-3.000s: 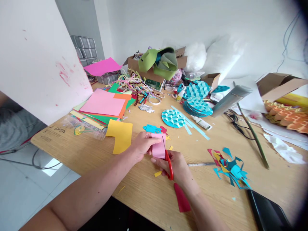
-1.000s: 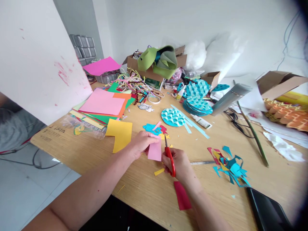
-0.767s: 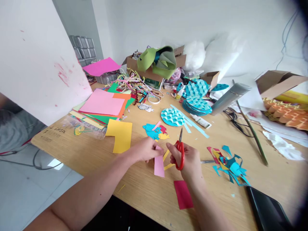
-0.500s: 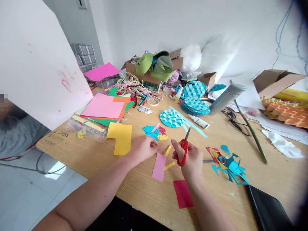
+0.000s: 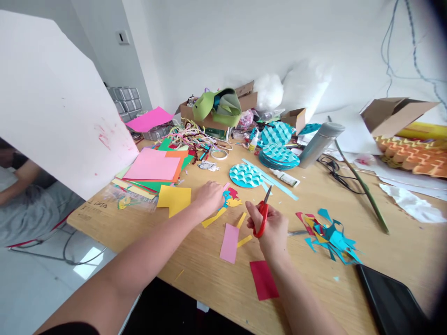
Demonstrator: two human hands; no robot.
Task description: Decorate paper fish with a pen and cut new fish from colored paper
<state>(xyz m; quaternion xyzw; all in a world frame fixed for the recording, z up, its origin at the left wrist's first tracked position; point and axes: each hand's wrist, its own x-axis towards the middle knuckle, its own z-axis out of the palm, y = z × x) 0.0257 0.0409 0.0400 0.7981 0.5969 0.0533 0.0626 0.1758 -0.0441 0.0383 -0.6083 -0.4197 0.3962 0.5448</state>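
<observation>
My left hand (image 5: 208, 200) is over the paper cutouts, fingers bent and close together, fingertips hidden. By them show the end of a pink paper strip (image 5: 226, 187), a partly covered blue cutout (image 5: 226, 199), a red cutout (image 5: 233, 192) and a yellow fish-like cutout (image 5: 234, 202). Beneath the wrist lies a yellow paper strip (image 5: 213, 218). My right hand (image 5: 272, 228) grips red-handled scissors (image 5: 261, 218), blades pointing up and away. Between the hands lie a pink paper rectangle (image 5: 229, 243) and more yellow strips (image 5: 245, 241). A dark red paper piece (image 5: 262, 280) sits under my right forearm.
Coloured paper sheets (image 5: 153, 165) are stacked at left, beside a yellow sheet (image 5: 176, 197). Paper scraps (image 5: 333, 239) and a black phone-like object (image 5: 389, 298) lie right. Farther back are a blue scaled disc (image 5: 245, 176), a glue bottle (image 5: 285, 177) and a grey flask (image 5: 321, 144).
My left hand has moved forward and left onto the cutouts. A yellow strip now shows on the table beneath it. My right hand keeps hold of the scissors; the view has shifted slightly.
</observation>
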